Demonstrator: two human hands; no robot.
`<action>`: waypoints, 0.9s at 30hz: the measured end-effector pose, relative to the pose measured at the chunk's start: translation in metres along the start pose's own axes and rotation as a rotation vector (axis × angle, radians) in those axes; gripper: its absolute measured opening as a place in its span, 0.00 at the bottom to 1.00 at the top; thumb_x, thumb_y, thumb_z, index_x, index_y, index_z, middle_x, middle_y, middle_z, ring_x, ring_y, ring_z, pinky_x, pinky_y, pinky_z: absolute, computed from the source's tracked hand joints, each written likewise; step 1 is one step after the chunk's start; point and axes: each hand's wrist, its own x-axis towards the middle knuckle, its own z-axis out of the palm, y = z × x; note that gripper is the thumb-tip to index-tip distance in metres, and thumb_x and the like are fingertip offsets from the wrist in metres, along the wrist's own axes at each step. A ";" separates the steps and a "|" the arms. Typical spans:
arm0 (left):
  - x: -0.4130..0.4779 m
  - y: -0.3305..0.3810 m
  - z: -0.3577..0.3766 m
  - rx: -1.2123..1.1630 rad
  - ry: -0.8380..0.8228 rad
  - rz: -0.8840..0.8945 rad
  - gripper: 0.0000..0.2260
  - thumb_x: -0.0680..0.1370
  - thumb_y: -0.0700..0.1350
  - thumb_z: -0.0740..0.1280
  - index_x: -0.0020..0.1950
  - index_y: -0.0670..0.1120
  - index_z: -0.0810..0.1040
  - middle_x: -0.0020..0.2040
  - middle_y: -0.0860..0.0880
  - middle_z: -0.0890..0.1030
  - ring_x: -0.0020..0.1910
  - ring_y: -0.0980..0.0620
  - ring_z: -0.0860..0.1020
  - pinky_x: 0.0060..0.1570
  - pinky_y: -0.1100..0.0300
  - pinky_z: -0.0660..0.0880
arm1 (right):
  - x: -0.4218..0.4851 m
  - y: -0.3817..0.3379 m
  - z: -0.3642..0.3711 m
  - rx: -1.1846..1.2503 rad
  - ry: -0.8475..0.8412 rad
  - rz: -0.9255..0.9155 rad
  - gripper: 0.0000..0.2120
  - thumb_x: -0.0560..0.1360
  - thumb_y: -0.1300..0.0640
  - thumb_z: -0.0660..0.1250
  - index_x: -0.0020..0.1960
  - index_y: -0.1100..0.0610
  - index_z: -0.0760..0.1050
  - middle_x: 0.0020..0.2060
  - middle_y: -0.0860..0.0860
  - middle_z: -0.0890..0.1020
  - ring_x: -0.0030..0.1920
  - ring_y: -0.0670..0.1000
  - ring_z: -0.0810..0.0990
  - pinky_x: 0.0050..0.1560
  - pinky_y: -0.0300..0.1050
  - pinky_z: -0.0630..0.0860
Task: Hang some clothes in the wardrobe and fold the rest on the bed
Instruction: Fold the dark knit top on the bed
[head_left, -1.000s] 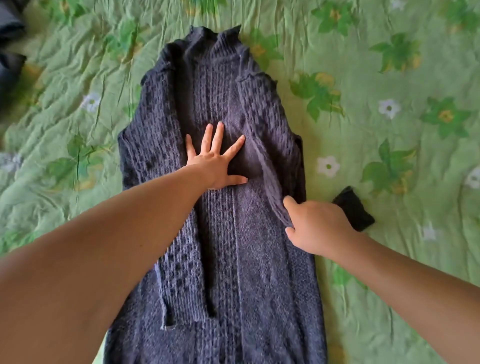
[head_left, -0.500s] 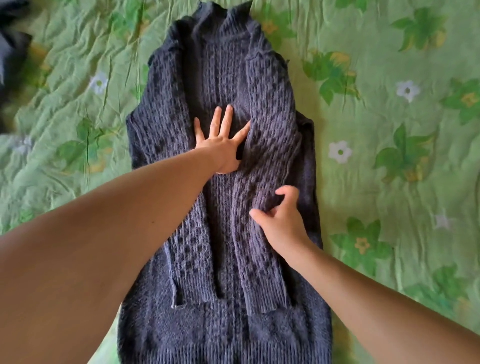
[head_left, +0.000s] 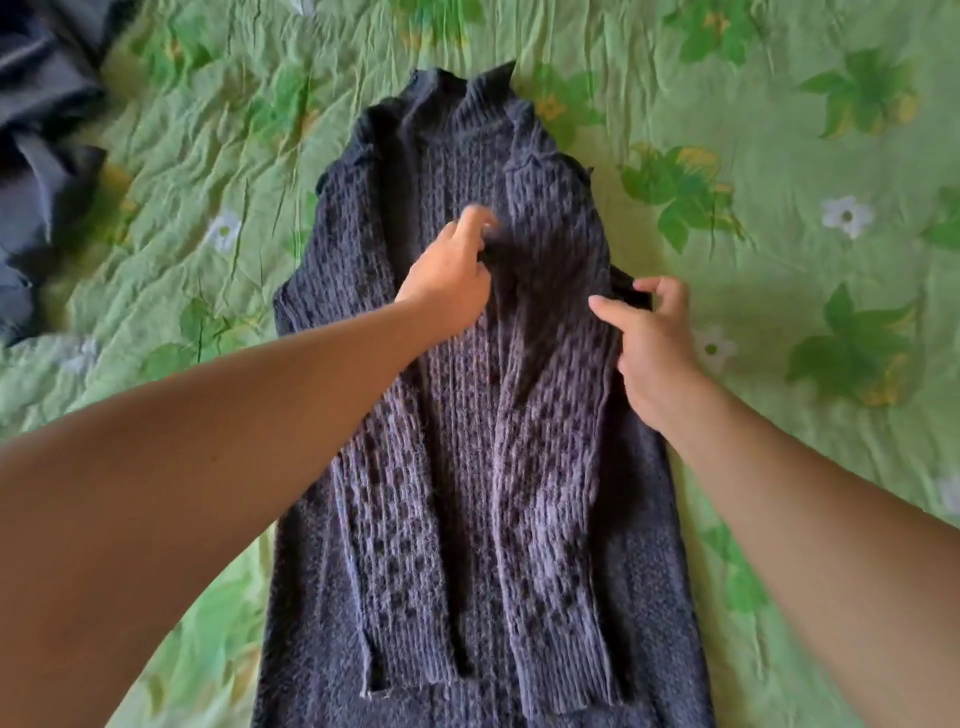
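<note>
Pinching sweater (head_left: 493, 467) edge w/ right hand (head_left: 649, 338), left hand (head_left: 447, 280) mid-chest.

Blurred and cropped parts

Your left hand (head_left: 447, 278) has its fingertips (head_left: 480, 218) smeared by blur, so you can't read its grip. The knit sweater (head_left: 467, 467) runs off the bottom edge, hem unseen. The dark clothes (head_left: 36, 156) at upper left are cropped by the frame.
</note>
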 end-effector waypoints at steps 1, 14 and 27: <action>0.012 0.007 -0.006 -0.249 0.010 -0.089 0.24 0.78 0.38 0.60 0.72 0.55 0.63 0.58 0.48 0.74 0.44 0.47 0.76 0.42 0.53 0.73 | 0.009 -0.005 0.006 0.083 -0.038 -0.004 0.23 0.63 0.59 0.77 0.53 0.47 0.71 0.56 0.57 0.80 0.52 0.57 0.82 0.52 0.56 0.79; 0.131 0.063 -0.023 -0.736 0.051 -0.309 0.21 0.76 0.32 0.67 0.60 0.55 0.83 0.52 0.48 0.83 0.49 0.46 0.84 0.33 0.62 0.76 | 0.070 -0.032 -0.004 0.387 -0.086 0.099 0.24 0.71 0.73 0.65 0.59 0.49 0.79 0.50 0.55 0.87 0.47 0.55 0.87 0.42 0.54 0.84; -0.064 -0.021 0.046 0.600 -0.008 0.192 0.31 0.84 0.62 0.50 0.83 0.51 0.45 0.83 0.45 0.45 0.82 0.45 0.43 0.78 0.39 0.44 | -0.009 0.046 0.003 -1.449 -0.088 -0.935 0.35 0.81 0.40 0.58 0.82 0.57 0.56 0.81 0.59 0.53 0.81 0.62 0.49 0.77 0.68 0.50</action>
